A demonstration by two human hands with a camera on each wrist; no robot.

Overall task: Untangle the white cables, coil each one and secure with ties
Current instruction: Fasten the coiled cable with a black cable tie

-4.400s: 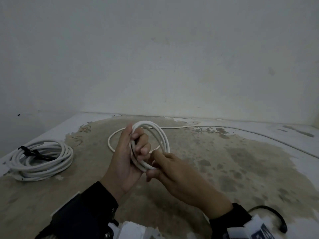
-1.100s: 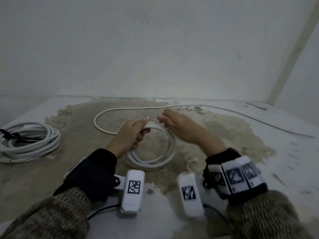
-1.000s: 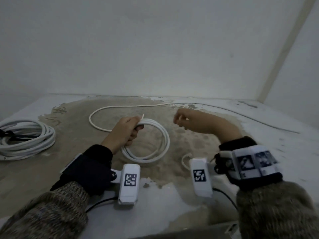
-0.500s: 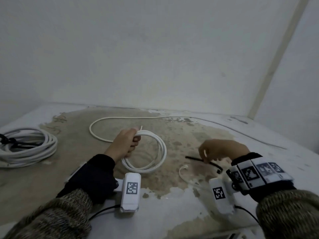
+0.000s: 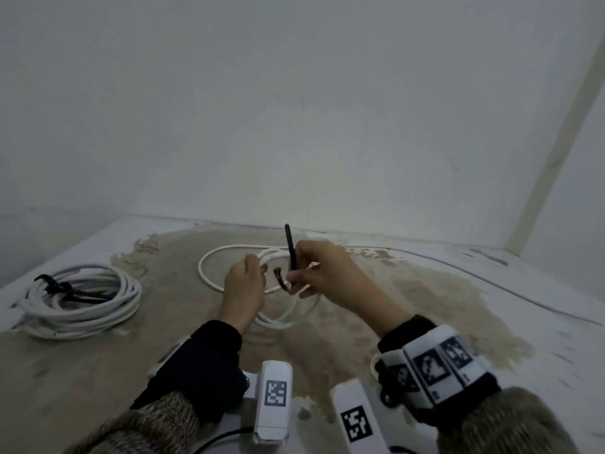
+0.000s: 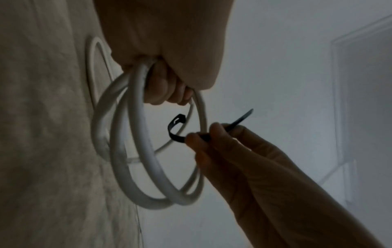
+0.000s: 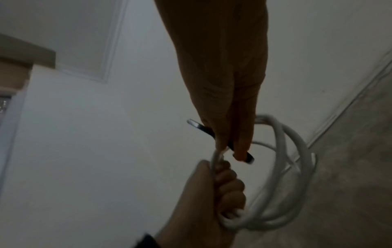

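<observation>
My left hand [image 5: 245, 286] grips a small coil of white cable [image 5: 281, 319] by its top, fingers curled round the loops; the coil [image 6: 135, 151] hangs below the fist in the left wrist view. My right hand [image 5: 314, 273] pinches a black tie [image 5: 289, 253] between thumb and fingers, right beside the coil. The tie [image 6: 176, 129] has a curled end that reaches in among the loops, and its straight tail sticks up. In the right wrist view the tie [image 7: 203, 129] crosses under my fingertips, just above my left hand [image 7: 220, 184]. A loose length of the same cable [image 5: 209, 257] trails on the floor behind.
A larger white coil [image 5: 78, 299] bound with a black tie [image 5: 59, 286] lies on the floor at the left. A thin cable [image 5: 458, 267] runs along the floor to the right near the wall. The floor is stained brown in the middle.
My right hand picked the black tie off the floor at the right and brought it up to the coil. My left hand kept hold of the coil.
</observation>
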